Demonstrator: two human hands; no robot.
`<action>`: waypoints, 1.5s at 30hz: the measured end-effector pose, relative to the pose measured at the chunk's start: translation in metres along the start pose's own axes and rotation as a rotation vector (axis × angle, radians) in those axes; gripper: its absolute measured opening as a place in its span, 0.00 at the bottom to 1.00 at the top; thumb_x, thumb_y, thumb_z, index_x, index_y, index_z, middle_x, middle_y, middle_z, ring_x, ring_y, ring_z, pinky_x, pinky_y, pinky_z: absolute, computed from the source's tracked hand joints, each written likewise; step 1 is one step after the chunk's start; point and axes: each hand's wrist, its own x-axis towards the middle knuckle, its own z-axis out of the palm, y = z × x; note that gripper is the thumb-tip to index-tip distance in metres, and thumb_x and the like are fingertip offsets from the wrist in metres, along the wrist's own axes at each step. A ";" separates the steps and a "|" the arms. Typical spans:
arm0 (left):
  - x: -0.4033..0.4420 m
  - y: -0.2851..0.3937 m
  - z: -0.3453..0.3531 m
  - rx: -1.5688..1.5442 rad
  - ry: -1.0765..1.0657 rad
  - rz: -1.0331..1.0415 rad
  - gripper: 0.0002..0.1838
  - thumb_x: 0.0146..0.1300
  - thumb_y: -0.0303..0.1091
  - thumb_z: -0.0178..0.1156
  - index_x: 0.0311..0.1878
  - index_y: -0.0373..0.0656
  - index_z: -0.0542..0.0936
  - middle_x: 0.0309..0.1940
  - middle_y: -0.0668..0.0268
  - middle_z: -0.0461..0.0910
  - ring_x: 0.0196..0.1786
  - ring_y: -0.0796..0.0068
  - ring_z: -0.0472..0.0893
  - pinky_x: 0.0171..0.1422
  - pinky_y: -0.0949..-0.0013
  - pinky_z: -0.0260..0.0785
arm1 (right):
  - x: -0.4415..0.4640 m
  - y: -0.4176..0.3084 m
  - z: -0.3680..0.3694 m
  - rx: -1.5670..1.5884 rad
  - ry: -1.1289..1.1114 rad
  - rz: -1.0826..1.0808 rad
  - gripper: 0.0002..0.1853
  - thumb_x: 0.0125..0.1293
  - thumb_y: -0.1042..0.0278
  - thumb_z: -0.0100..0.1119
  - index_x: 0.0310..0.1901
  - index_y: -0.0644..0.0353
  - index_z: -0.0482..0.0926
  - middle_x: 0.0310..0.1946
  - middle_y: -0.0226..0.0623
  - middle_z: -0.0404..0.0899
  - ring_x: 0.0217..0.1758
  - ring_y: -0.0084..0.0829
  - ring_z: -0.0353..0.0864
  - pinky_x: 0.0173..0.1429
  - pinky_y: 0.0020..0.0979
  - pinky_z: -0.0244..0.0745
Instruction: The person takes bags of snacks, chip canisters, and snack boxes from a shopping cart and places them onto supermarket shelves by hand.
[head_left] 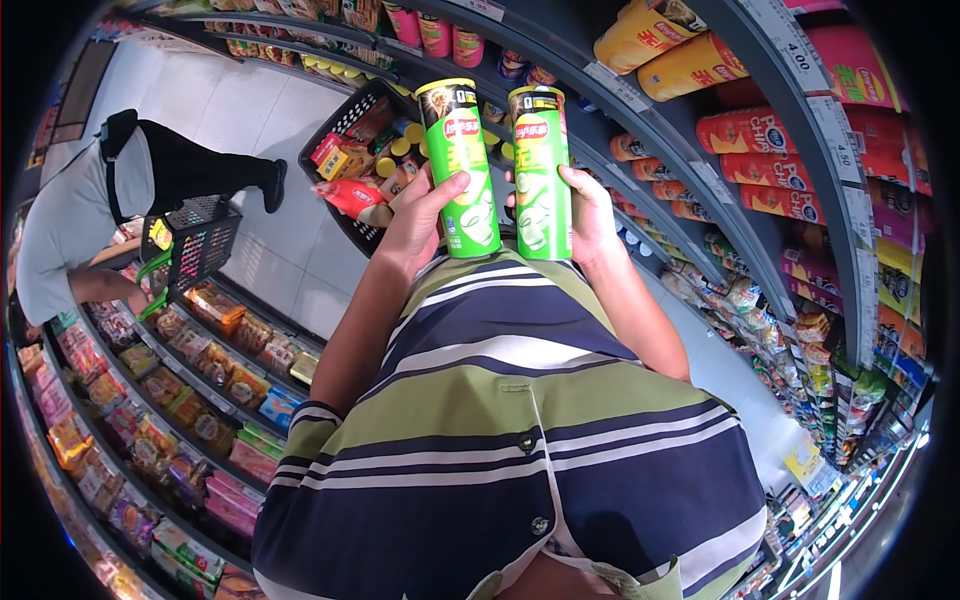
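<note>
Person (355, 335) in a striped shirt (650, 445) stands near me by snack shelves (838, 165), left hand (415, 212) wrapped around one green chip can (470, 205), right hand (592, 205) around a second green can (540, 200); the two are held side by side, slightly apart.

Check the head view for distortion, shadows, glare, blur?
Head view: strong fisheye, with the long dark-grey shelf edge bowed and corners black; head view: dark shadow patches on the navy, green and white striped shirt; head view: bright white strip bottom right, looks blown out; head view: large brand lettering legible on the yellow-lidded green cylindrical cans.
</note>
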 end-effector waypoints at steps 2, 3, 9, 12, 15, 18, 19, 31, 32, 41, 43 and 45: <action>0.000 -0.003 -0.003 -0.002 -0.006 0.001 0.25 0.76 0.35 0.61 0.71 0.37 0.71 0.60 0.56 0.82 0.61 0.67 0.82 0.68 0.61 0.76 | -0.001 0.002 0.000 0.063 0.008 0.006 0.36 0.73 0.46 0.59 0.71 0.66 0.69 0.58 0.56 0.80 0.52 0.50 0.87 0.59 0.44 0.83; 0.002 -0.007 -0.007 -0.001 -0.013 0.012 0.25 0.77 0.35 0.60 0.71 0.37 0.70 0.60 0.56 0.82 0.61 0.67 0.82 0.68 0.61 0.76 | 0.000 -0.001 0.002 0.086 0.004 0.002 0.35 0.74 0.46 0.58 0.71 0.66 0.69 0.58 0.56 0.80 0.52 0.50 0.87 0.59 0.44 0.83; 0.019 0.034 0.009 0.055 -0.072 0.173 0.27 0.69 0.28 0.68 0.69 0.40 0.71 0.60 0.62 0.79 0.62 0.70 0.80 0.69 0.62 0.73 | 0.008 -0.029 0.041 -0.471 0.139 -0.393 0.27 0.70 0.61 0.67 0.65 0.63 0.73 0.53 0.39 0.83 0.55 0.32 0.85 0.63 0.36 0.78; 0.029 0.070 0.023 0.215 -0.149 0.399 0.33 0.63 0.21 0.71 0.69 0.39 0.68 0.60 0.61 0.79 0.61 0.70 0.81 0.69 0.62 0.73 | 0.014 -0.043 0.073 -0.744 0.126 -0.710 0.34 0.60 0.70 0.76 0.66 0.65 0.71 0.59 0.40 0.80 0.63 0.31 0.79 0.71 0.36 0.72; 0.052 0.104 0.026 0.550 -0.242 0.708 0.36 0.59 0.20 0.74 0.70 0.36 0.69 0.62 0.59 0.79 0.63 0.69 0.81 0.70 0.64 0.72 | 0.030 -0.056 0.074 -1.185 0.268 -1.019 0.41 0.54 0.68 0.81 0.67 0.66 0.69 0.60 0.41 0.78 0.66 0.33 0.76 0.75 0.37 0.66; 0.070 0.142 0.037 0.910 -0.196 0.832 0.31 0.57 0.24 0.77 0.64 0.35 0.76 0.59 0.60 0.83 0.60 0.73 0.82 0.67 0.66 0.74 | 0.043 -0.066 0.089 -1.245 0.278 -1.116 0.41 0.52 0.71 0.81 0.66 0.66 0.69 0.63 0.48 0.77 0.69 0.38 0.77 0.73 0.39 0.71; 0.072 0.155 0.047 0.901 -0.203 0.758 0.31 0.56 0.24 0.78 0.63 0.37 0.77 0.59 0.62 0.82 0.59 0.75 0.82 0.65 0.68 0.75 | 0.052 -0.070 0.094 -1.310 0.260 -1.286 0.41 0.52 0.72 0.81 0.66 0.65 0.68 0.65 0.51 0.76 0.70 0.43 0.77 0.72 0.40 0.73; 0.182 0.202 0.055 0.748 -0.300 0.697 0.33 0.57 0.24 0.76 0.66 0.37 0.75 0.58 0.62 0.84 0.62 0.70 0.83 0.67 0.65 0.75 | 0.126 -0.111 0.106 -1.665 0.456 -1.378 0.36 0.56 0.77 0.75 0.66 0.65 0.67 0.63 0.60 0.70 0.65 0.64 0.74 0.66 0.49 0.74; 0.188 0.204 0.055 0.725 -0.321 0.662 0.33 0.57 0.23 0.76 0.66 0.36 0.75 0.59 0.61 0.84 0.61 0.70 0.83 0.67 0.65 0.75 | 0.130 -0.113 0.105 -1.661 0.468 -1.366 0.36 0.56 0.77 0.75 0.66 0.65 0.67 0.62 0.61 0.71 0.64 0.65 0.74 0.66 0.50 0.74; 0.247 0.210 0.039 0.956 -0.341 0.668 0.40 0.52 0.28 0.79 0.69 0.35 0.72 0.62 0.55 0.82 0.65 0.63 0.81 0.71 0.64 0.70 | 0.160 -0.138 0.093 -1.493 0.639 -1.235 0.42 0.52 0.69 0.81 0.65 0.70 0.66 0.57 0.68 0.76 0.62 0.69 0.74 0.65 0.53 0.74; 0.234 0.220 0.053 1.003 -0.353 0.612 0.40 0.53 0.29 0.78 0.70 0.35 0.72 0.62 0.55 0.82 0.66 0.63 0.80 0.72 0.64 0.69 | 0.168 -0.143 0.090 -1.504 0.715 -1.250 0.42 0.53 0.67 0.81 0.65 0.71 0.66 0.56 0.68 0.76 0.62 0.68 0.75 0.65 0.53 0.74; 0.220 0.230 0.069 0.978 -0.414 0.588 0.41 0.54 0.30 0.76 0.71 0.34 0.71 0.63 0.55 0.81 0.66 0.64 0.79 0.74 0.64 0.67 | 0.174 -0.148 0.087 -1.513 0.765 -1.255 0.42 0.53 0.65 0.82 0.64 0.71 0.66 0.55 0.68 0.77 0.61 0.67 0.76 0.65 0.53 0.74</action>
